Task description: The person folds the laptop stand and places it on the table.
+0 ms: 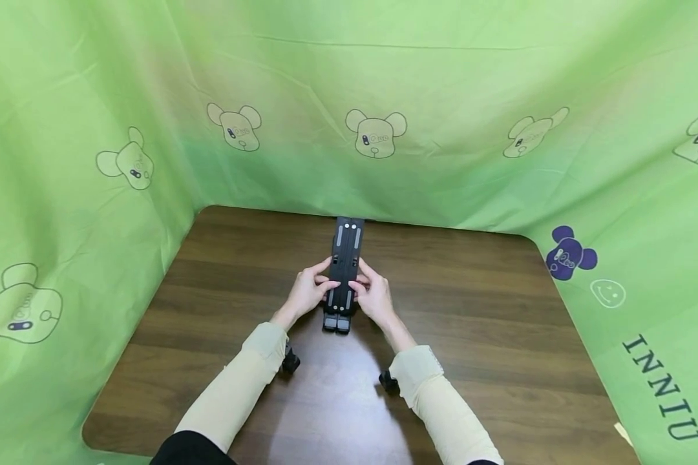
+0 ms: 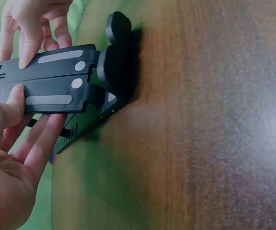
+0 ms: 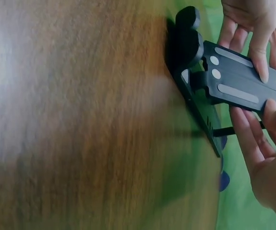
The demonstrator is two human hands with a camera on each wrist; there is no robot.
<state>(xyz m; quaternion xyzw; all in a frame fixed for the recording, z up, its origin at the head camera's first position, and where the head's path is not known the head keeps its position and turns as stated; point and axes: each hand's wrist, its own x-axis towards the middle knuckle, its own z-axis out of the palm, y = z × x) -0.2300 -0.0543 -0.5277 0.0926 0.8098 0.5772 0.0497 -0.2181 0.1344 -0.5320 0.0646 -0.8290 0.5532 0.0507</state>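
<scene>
left grip (image 1: 306, 294) and right grip (image 1: 376, 298): folding laptop stand (image 1: 343, 266) pinched at opposite edges; pressure should be balanced side to side.

In the head view, you have the table (image 1: 471, 323) filling the lower middle of the frame, the cloth (image 1: 378, 77) behind it across the top and down both sides. The stand (image 1: 344, 258) is on the table near the centre, its upper end overlapping the table's back edge. Your left hand (image 1: 306, 292) touches its left side, your right hand (image 1: 377, 297) its right; lettering (image 1: 663, 389) is on the cloth, lower right
</scene>
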